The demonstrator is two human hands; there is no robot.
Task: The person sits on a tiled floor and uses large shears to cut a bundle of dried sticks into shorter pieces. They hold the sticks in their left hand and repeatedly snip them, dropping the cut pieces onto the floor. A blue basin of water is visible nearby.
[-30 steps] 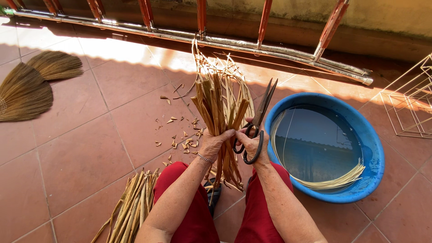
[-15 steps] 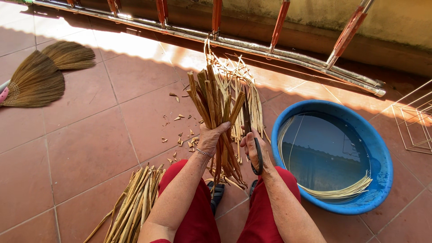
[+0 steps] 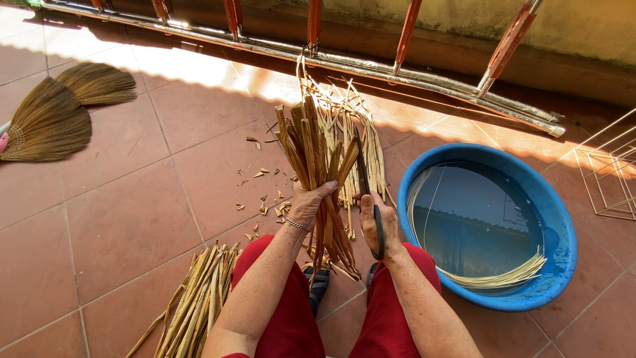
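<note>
A seated person's left hand (image 3: 310,204) grips a bundle of dry reed strips (image 3: 318,159) upright over their knees, while the right hand (image 3: 375,222) holds closed black scissors (image 3: 368,192) just right of those fingers. Trimming cleanly calls for a tight bundle and blades square across its ends. The blade tips vanish among the strips, and 1 sandalled foot is half hidden.

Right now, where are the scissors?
In the head view, the black-handled scissors are in the right hand, blades up against the bundle of dry brown reed strips, left of the round blue water basin.
</note>
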